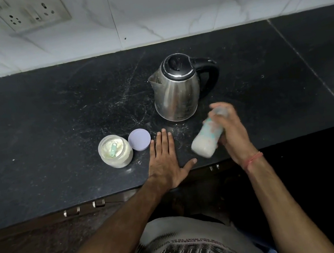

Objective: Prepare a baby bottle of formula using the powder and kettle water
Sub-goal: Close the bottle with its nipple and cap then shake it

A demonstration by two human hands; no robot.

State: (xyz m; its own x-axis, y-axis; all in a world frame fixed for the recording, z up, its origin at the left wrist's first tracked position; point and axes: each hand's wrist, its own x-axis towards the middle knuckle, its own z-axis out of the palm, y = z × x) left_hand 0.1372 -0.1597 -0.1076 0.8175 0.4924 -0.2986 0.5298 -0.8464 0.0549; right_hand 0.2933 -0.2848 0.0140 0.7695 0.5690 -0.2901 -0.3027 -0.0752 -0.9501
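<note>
My right hand (pixel 230 132) grips a baby bottle (pixel 206 140) filled with milky white liquid. The bottle is tilted, its base toward me and its top blurred under my fingers. It hangs above the front edge of the black counter (pixel 53 120). My left hand (pixel 165 158) rests flat on the counter, fingers straight, just left of the bottle. A steel kettle (pixel 176 90) with a black lid and handle stands behind my hands. An open jar of white powder (pixel 115 151) with a green scoop inside sits to the left, its lilac lid (pixel 139 139) lying beside it.
White powder dust is scattered on the counter around the kettle and jar. A marble-tiled wall with a socket plate (pixel 32 12) rises behind. Drawer handles (pixel 98 203) show under the counter's front edge.
</note>
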